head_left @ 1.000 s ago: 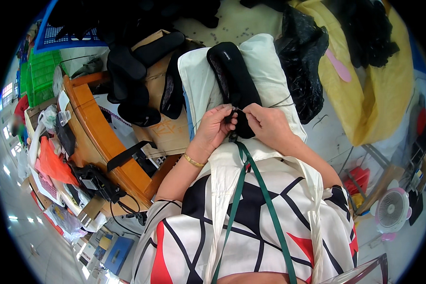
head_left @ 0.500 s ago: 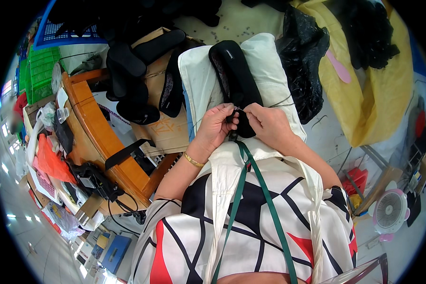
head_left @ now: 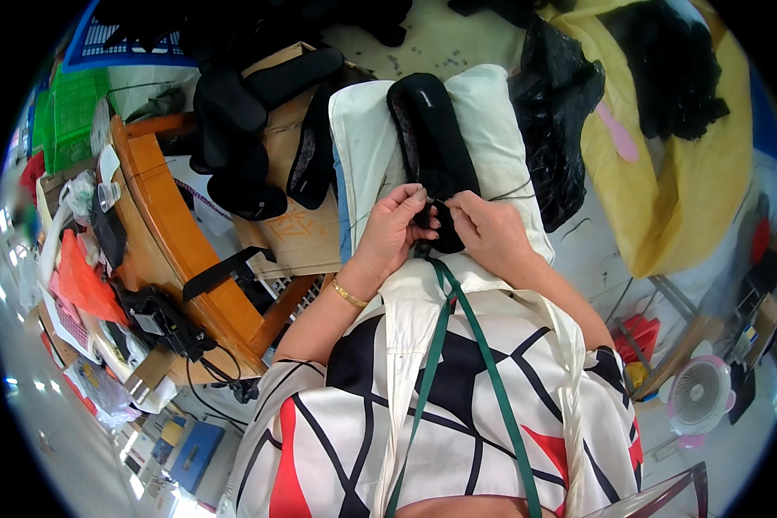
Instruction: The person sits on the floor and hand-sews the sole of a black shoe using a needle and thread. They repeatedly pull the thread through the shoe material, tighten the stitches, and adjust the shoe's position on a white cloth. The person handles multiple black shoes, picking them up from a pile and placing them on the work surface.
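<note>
A black slipper with a patterned lining lies lengthwise on a white cloth pad over my lap, its near end under my fingers. My left hand has thumb and forefinger pinched together above that near end, the other fingers curled against the black fabric. Just to its right, my right hand is closed in a pinch, its fingertips almost meeting the left ones. Whatever lies between the right fingertips is too small to make out. A thin dark thread-like line crosses the pad near my right hand.
More black slippers are heaped on a cardboard box at the left, beside an orange-brown wooden frame. A black plastic bag and a yellow sack lie at the right. A white and pink fan stands lower right.
The whole view has shifted slightly. Both hands keep their pinched pose at the slipper's near end, with only small finger movement.
</note>
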Demonstrator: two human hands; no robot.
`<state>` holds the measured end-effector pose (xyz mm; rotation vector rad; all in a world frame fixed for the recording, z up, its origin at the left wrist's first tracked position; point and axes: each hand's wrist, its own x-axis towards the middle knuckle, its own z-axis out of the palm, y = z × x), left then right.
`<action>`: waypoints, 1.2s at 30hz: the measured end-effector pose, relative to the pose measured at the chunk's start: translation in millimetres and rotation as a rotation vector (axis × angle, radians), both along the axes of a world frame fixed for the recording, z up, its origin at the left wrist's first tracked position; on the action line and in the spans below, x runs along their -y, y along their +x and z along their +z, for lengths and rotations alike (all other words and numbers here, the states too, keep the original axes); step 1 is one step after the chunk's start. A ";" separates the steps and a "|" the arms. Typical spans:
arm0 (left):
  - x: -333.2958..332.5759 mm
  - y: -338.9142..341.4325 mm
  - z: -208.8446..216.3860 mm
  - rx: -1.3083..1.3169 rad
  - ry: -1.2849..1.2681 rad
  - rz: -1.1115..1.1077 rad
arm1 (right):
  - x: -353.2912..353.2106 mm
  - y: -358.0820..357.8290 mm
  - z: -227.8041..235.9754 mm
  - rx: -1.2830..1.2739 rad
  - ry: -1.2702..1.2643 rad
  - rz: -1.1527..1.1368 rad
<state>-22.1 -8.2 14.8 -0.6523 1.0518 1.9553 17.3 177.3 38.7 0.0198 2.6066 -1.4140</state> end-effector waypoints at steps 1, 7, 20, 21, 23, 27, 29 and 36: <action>1.6 1.1 -1.2 -0.010 0.015 0.001 | 0.1 0.2 0.8 0.022 -0.019 -0.006; 3.2 7.4 -6.9 -0.140 0.011 -0.047 | -0.9 2.5 10.6 0.424 -0.265 -0.089; 5.1 7.8 -0.9 -0.281 -0.065 -0.210 | -5.0 8.3 -5.1 0.710 -0.478 -0.178; 5.5 7.4 -2.0 -0.288 -0.065 -0.215 | -5.0 9.0 -6.1 0.697 -0.486 -0.177; 5.9 7.6 -4.1 -0.301 -0.066 -0.225 | -4.0 8.4 -6.5 0.697 -0.489 -0.180; 4.5 7.5 -5.5 -0.319 -0.068 -0.213 | -1.5 5.4 -3.7 0.687 -0.454 -0.167; 3.3 7.3 -3.7 -0.307 -0.076 -0.196 | -1.5 4.5 -3.1 0.657 -0.432 -0.134; 4.4 11.5 -6.3 -0.324 -0.001 -0.208 | -8.8 7.8 -6.3 0.259 -0.134 0.157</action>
